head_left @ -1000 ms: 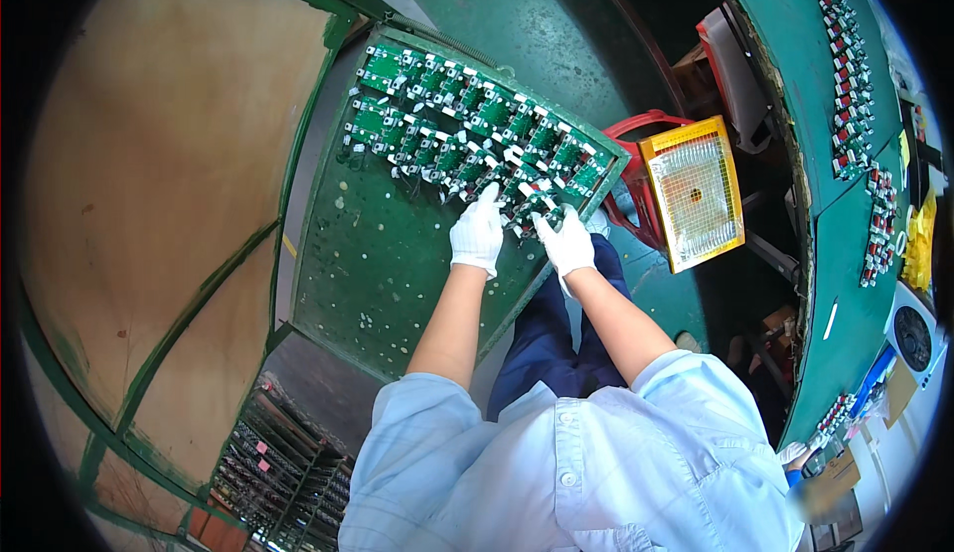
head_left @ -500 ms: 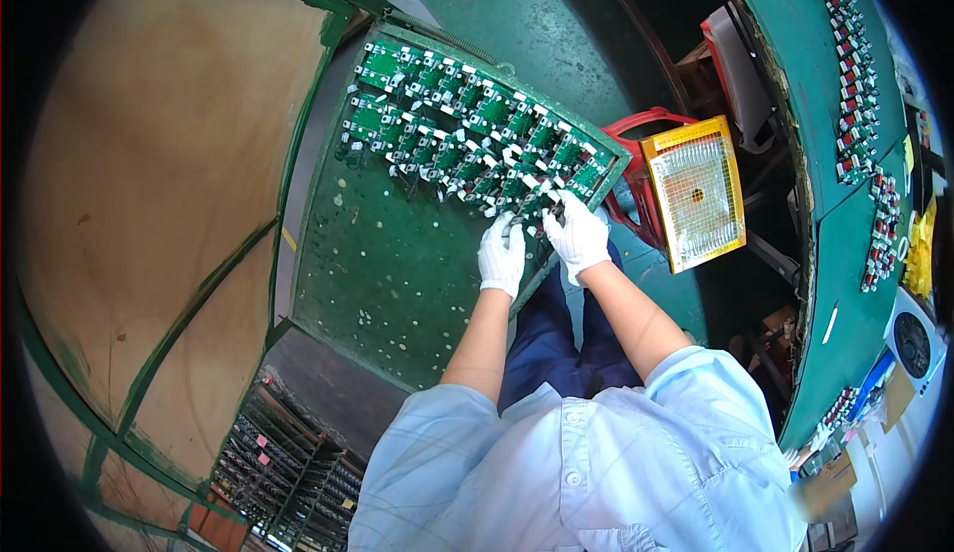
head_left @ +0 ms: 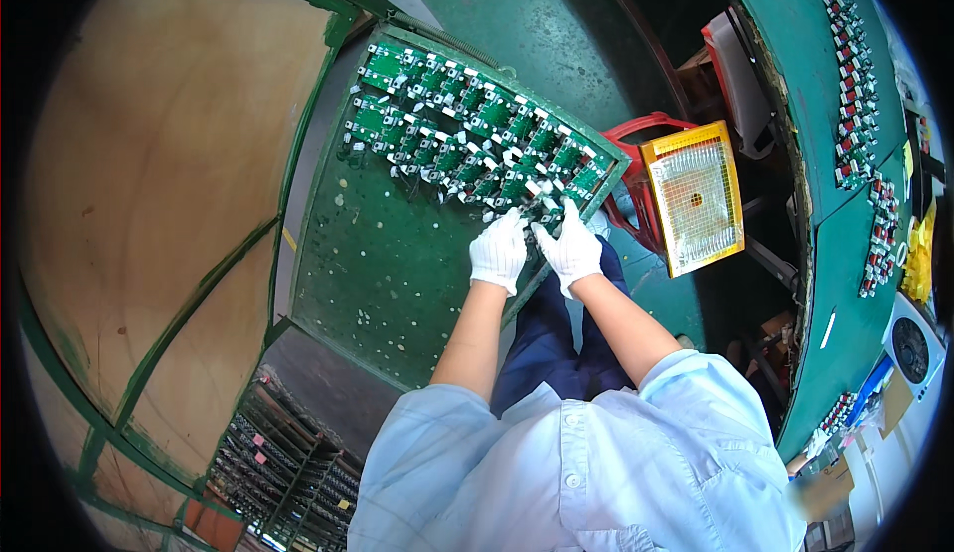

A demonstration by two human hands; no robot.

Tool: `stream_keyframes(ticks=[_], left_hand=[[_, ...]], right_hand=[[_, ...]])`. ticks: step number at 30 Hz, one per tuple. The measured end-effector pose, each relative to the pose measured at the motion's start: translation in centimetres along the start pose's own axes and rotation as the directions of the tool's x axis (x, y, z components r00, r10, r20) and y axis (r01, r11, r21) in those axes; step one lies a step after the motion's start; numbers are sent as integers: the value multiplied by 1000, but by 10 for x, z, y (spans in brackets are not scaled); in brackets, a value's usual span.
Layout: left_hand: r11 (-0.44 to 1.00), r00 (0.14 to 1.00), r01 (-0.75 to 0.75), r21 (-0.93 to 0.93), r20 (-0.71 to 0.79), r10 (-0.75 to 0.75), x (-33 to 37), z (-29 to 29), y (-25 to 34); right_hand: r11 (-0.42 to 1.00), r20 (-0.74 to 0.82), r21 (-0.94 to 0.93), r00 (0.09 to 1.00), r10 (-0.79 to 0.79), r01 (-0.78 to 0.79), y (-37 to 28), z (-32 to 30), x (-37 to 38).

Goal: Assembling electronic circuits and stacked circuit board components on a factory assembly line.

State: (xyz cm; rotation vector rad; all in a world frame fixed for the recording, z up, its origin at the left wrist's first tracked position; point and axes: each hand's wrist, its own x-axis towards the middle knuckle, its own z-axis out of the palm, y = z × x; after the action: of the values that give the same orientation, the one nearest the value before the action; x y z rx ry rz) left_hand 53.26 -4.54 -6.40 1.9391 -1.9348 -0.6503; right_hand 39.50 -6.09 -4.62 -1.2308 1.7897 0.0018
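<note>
Two slanting rows of green circuit boards (head_left: 490,115) with white connectors and dark components lie along the far side of a green tray-like board (head_left: 373,264). Both my hands wear white knitted gloves and meet at the near right end of these rows. My left hand (head_left: 499,251) has its fingers drawn together at the left edge of a small circuit board (head_left: 542,212). From the other side, my right hand (head_left: 569,252) pinches that board, thumb toward the left hand and fingers pointing up. The gloves hide part of the board and the fingertips' exact hold.
At the right, a red plastic stool (head_left: 636,130) carries a yellow-framed mesh panel (head_left: 696,199). Beyond it, a green bench (head_left: 845,244) holds more boards and a fan (head_left: 909,343). A large wooden panel (head_left: 169,155) fills the left; a rack (head_left: 288,463) stands lower left.
My left hand has shifted slightly left, its fingers closer together. My right hand has dropped a little and turned, thumb now toward the left hand. The rows of boards look unchanged.
</note>
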Motion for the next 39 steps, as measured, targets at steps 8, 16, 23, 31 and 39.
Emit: stream_keyframes(ticks=[8, 16, 23, 31, 39], left_hand=[[976, 948, 181, 121, 241, -206, 13, -17, 16], [997, 992, 43, 61, 113, -50, -18, 1, -8], [998, 986, 62, -33, 159, -56, -15, 14, -7], [463, 763, 628, -625, 377, -525, -23, 13, 13], [422, 755, 634, -648, 399, -520, -19, 11, 3]], right_hand=[[986, -208, 132, 975, -75, 104, 20, 7, 5], [925, -134, 194, 943, -305, 327, 32, -3, 8], [936, -171, 301, 976, -138, 185, 20, -12, 30], [986, -65, 38, 985, -163, 165, 13, -7, 8], [963, -139, -39, 953, -268, 265, 14, -5, 17]])
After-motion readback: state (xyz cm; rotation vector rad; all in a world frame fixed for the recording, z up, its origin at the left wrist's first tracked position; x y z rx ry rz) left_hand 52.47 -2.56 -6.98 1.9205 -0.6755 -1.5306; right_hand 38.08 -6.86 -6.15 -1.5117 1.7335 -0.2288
